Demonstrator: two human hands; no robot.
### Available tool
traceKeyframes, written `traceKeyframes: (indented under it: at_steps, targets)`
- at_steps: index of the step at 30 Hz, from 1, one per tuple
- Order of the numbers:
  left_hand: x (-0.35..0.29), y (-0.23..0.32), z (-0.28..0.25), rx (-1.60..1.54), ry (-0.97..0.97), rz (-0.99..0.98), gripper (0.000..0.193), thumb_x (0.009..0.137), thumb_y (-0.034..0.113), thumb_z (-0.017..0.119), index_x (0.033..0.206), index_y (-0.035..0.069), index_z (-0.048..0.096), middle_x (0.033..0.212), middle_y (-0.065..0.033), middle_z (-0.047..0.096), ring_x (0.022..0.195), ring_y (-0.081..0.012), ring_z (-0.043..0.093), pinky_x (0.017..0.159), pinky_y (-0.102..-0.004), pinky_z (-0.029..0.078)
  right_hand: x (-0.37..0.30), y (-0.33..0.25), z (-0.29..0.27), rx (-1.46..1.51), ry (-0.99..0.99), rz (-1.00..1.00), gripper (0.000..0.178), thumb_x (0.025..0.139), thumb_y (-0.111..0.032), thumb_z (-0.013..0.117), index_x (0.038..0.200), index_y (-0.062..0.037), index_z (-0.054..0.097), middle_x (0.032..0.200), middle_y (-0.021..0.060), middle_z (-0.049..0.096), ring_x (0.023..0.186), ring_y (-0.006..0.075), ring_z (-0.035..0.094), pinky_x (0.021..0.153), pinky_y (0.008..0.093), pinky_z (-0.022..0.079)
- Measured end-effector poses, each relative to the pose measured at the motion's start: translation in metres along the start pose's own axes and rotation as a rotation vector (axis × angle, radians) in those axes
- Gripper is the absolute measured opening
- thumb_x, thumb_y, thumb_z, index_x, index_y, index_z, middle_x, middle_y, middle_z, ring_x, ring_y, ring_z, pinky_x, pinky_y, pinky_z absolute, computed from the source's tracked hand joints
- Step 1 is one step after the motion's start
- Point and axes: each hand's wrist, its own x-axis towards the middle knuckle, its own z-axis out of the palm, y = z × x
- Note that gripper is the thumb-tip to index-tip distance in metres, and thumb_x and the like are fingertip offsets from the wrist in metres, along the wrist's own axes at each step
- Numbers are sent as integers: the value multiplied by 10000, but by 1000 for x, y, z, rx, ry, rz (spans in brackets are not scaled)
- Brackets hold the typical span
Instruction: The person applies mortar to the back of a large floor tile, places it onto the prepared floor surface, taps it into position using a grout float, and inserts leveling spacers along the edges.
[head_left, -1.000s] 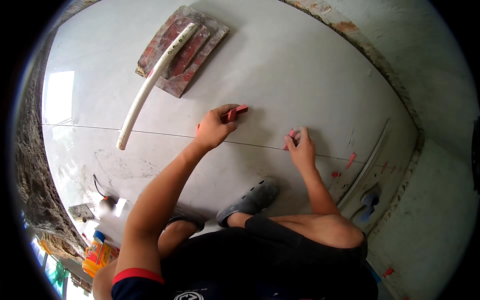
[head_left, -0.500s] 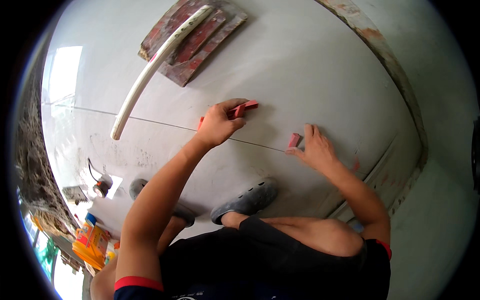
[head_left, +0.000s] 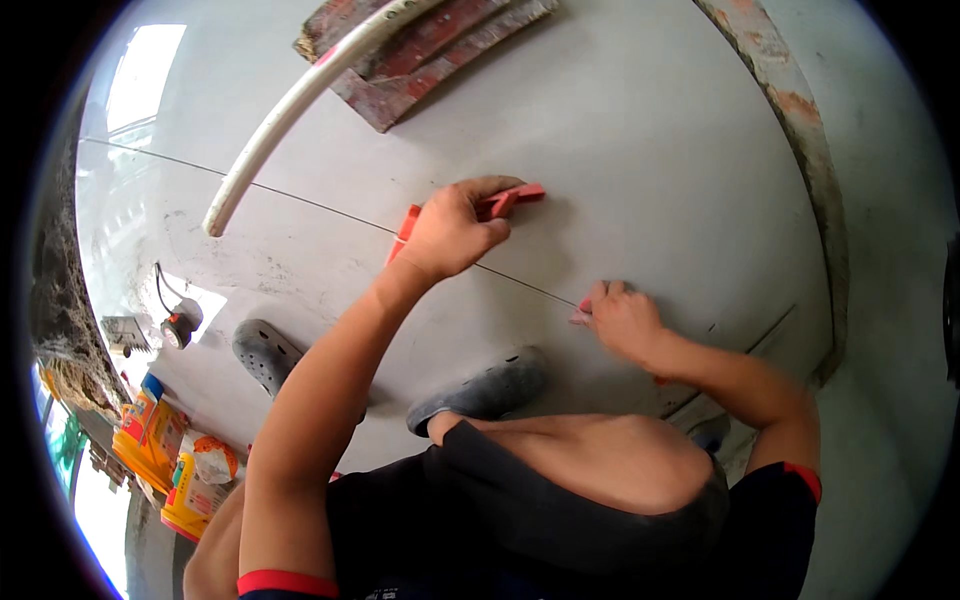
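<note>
My left hand (head_left: 455, 228) is closed around red plastic tile-levelling wedges (head_left: 518, 198), whose ends stick out past my fingers. Beside its wrist another red wedge (head_left: 404, 232) sits across the thin joint between the floor tiles, with a pale strip over it. Farther right, my right hand (head_left: 622, 318) pinches a red wedge (head_left: 582, 310) at the same joint. My fingers hide most of that wedge.
A stained board (head_left: 400, 100) lies at the top, under a curved white pipe (head_left: 265, 135). At left are a headlamp (head_left: 177, 330), a notched trowel (head_left: 125, 335) and yellow containers (head_left: 150, 440). My grey clogs (head_left: 485, 390) rest on the tiles. A rough edge strip (head_left: 800, 120) runs along the right.
My right hand has closed its fingers on the wedge at the joint, which it had beside its thumb before. My left hand still grips its wedges. The whole view has shifted.
</note>
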Motion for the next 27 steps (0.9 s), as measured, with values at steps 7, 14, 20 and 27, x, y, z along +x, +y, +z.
traceKeyframes:
  at_steps: [7,14,20,27]
  targets:
    - [0,5,5,-44,14,-13,456,737,110,657,1183,22,618,923,-50,661,843,-125,599,803,-276,480,7,17,-8,-21,-34,-234,350,892,-355,587,807,-19,540,638,124,625,582,256,651,485,372,514]
    - [4,-8,0,-202,-39,-5,477,717,51,622,1194,23,626,935,-45,663,877,-121,611,815,-265,484,14,23,-10,-36,-152,-260,362,921,-372,529,832,-22,557,702,138,662,635,301,666,579,427,523]
    - [-11,12,5,-259,-55,-97,524,697,19,587,1221,0,592,984,-59,645,799,-139,601,747,-268,481,19,6,-45,226,-73,42,467,884,-455,568,987,1,553,759,137,669,703,334,661,625,422,525]
    - [-50,-8,25,-702,-590,-384,508,583,27,507,1078,-50,591,840,-117,611,475,-160,466,455,-273,352,8,-62,-27,1115,665,-99,344,849,-142,700,1141,-7,580,1063,109,602,986,209,597,836,339,496]
